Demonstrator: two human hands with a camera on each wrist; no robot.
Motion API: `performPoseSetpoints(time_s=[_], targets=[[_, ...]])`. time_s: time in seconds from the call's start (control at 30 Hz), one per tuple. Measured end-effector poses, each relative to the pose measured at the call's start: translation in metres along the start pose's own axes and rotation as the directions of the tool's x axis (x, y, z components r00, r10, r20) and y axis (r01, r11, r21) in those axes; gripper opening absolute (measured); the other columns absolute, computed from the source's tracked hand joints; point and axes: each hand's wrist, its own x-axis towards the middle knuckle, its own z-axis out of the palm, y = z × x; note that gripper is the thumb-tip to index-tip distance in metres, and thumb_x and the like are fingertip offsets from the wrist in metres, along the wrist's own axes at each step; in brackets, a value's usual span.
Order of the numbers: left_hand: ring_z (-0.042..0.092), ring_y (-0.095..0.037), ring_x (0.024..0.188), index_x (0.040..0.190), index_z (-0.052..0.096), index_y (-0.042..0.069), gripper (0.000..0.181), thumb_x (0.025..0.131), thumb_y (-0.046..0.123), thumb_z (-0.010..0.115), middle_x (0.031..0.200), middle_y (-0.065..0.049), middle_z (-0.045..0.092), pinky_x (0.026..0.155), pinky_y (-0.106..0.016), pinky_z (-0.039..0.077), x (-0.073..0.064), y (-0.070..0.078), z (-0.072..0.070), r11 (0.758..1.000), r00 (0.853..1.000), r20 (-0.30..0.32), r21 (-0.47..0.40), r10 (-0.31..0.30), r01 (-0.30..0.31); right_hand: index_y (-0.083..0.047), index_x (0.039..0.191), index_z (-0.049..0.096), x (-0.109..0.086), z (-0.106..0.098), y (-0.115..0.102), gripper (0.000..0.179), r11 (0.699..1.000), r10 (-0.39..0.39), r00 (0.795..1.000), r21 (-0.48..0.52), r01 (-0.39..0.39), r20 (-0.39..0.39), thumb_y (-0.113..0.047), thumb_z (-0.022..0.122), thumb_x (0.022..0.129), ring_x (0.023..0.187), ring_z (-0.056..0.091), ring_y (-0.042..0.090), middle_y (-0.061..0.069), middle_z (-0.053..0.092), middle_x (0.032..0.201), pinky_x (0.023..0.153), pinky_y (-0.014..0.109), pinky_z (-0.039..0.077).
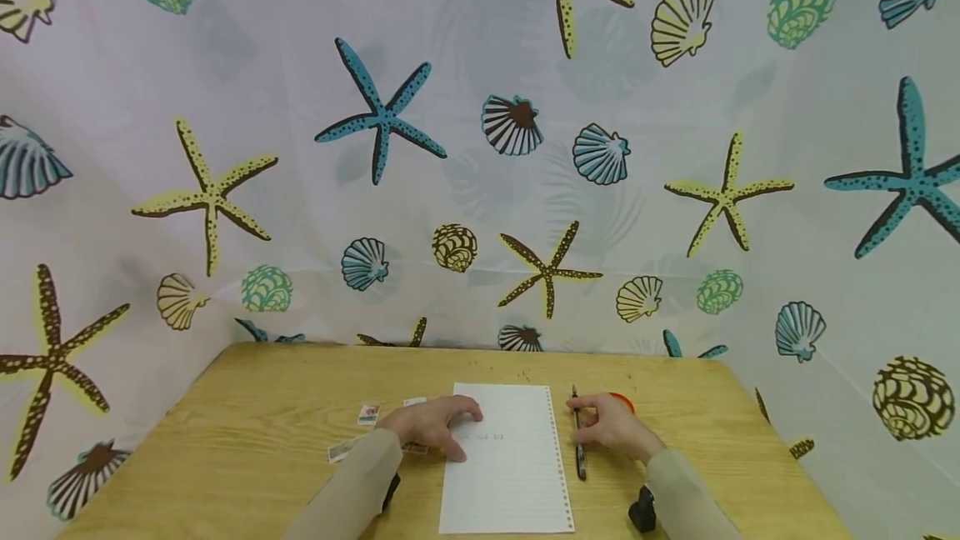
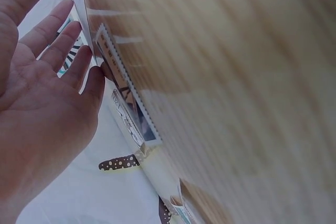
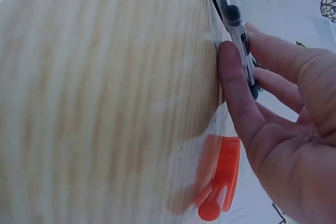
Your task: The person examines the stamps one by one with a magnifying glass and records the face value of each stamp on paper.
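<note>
A ruled loose-leaf sheet with punched holes down its right side lies on the table, with a short line of handwriting near its middle. My left hand is at the sheet's left edge, its fingers spread and relaxed, holding nothing; in the left wrist view the fingertips are close to the paper. To the right of the sheet, my right hand pinches a clear-barrelled pen between thumb and fingers. The right wrist view shows the pen low over the wood. Postage stamps lie beneath and around the left hand.
One small stamp lies beyond the left forearm. An orange-red plastic object lies behind the right hand, partly hidden in the head view. The wooden table ends at a hanging cloth printed with shells and starfish.
</note>
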Motion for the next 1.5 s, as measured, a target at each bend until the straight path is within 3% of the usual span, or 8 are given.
performPoseSetpoints(time_s=[0.1, 0.27, 0.47, 0.7, 0.83, 1.13, 1.5], targets=[[0.027, -0.034, 0.147, 0.124, 0.059, 0.021, 0.054, 0.077, 0.015, 0.084, 0.155, -0.009, 0.037, 0.116, -0.057, 0.024, 0.0001, -0.0019, 0.0012, 1.000, 1.000, -0.001, 0.007, 0.010, -0.010, 0.001, 0.137, 0.054, 0.0002, -0.0009, 0.0005, 0.058, 1.000, -0.013, 1.000, -0.021, 0.014, 0.025, -0.004, 0.076, 0.083, 0.051, 0.033, 0.009, -0.003, 0.041, 0.058, 0.051, 0.023, 0.033], [0.028, -0.034, 0.146, 0.124, 0.059, 0.020, 0.054, 0.077, 0.015, 0.084, 0.154, -0.010, 0.038, 0.116, -0.056, 0.025, -0.0004, -0.0028, 0.0022, 1.000, 1.000, -0.003, 0.013, 0.021, -0.021, 0.000, 0.137, 0.055, 0.0004, -0.0031, 0.0009, 0.058, 0.997, -0.021, 0.998, -0.068, 0.025, 0.066, -0.006, 0.076, 0.083, 0.055, 0.044, 0.007, -0.002, 0.055, 0.065, 0.055, 0.022, 0.037], [0.029, -0.034, 0.146, 0.124, 0.060, 0.021, 0.055, 0.076, 0.013, 0.085, 0.153, -0.009, 0.039, 0.115, -0.056, 0.027, -0.0010, -0.0033, 0.0030, 1.000, 1.000, -0.011, 0.012, 0.015, -0.015, 0.001, 0.136, 0.056, 0.0012, -0.0065, 0.0020, 0.055, 0.996, -0.056, 0.993, -0.069, 0.064, 0.106, -0.007, 0.075, 0.085, 0.056, 0.045, 0.008, -0.001, 0.063, 0.068, 0.056, 0.023, 0.043], [0.028, -0.034, 0.146, 0.125, 0.059, 0.021, 0.056, 0.076, 0.015, 0.085, 0.154, -0.009, 0.039, 0.116, -0.056, 0.026, -0.0006, -0.0018, 0.0036, 1.000, 1.000, -0.006, 0.010, 0.011, -0.011, 0.000, 0.133, 0.059, 0.0025, -0.0079, 0.0057, 0.054, 0.996, -0.041, 0.996, -0.079, 0.048, 0.081, -0.008, 0.077, 0.083, 0.063, 0.057, 0.008, 0.007, 0.073, 0.085, 0.059, 0.024, 0.047], [0.028, -0.034, 0.146, 0.124, 0.060, 0.021, 0.055, 0.076, 0.014, 0.085, 0.153, -0.009, 0.039, 0.116, -0.056, 0.025, 0.0003, -0.0020, 0.0025, 1.000, 1.000, -0.013, 0.009, 0.008, -0.008, -0.001, 0.131, 0.061, 0.0047, -0.0076, 0.0058, 0.054, 0.994, -0.030, 0.998, -0.108, 0.036, 0.058, -0.009, 0.079, 0.081, 0.066, 0.061, 0.009, 0.008, 0.074, 0.086, 0.059, 0.025, 0.048], [0.028, -0.033, 0.146, 0.125, 0.059, 0.021, 0.055, 0.077, 0.015, 0.084, 0.154, -0.008, 0.039, 0.117, -0.055, 0.025, 0.0042, -0.0031, 0.0018, 1.000, 1.000, -0.005, 0.008, 0.013, -0.013, -0.002, 0.131, 0.061, 0.0039, -0.0075, 0.0056, 0.056, 0.993, -0.018, 0.999, -0.114, 0.022, 0.034, -0.012, 0.081, 0.080, 0.054, 0.053, 0.008, 0.004, 0.072, 0.072, 0.052, 0.025, 0.042], [0.028, -0.033, 0.146, 0.125, 0.059, 0.021, 0.054, 0.077, 0.015, 0.084, 0.153, -0.007, 0.039, 0.116, -0.055, 0.026, 0.0010, -0.0026, 0.0025, 1.000, 1.000, -0.004, 0.017, 0.012, -0.012, -0.006, 0.129, 0.063, 0.0013, -0.0038, 0.0026, 0.055, 0.982, -0.005, 1.000, -0.188, 0.004, -0.003, -0.016, 0.082, 0.078, 0.046, 0.039, 0.007, -0.004, 0.054, 0.053, 0.050, 0.023, 0.034]])
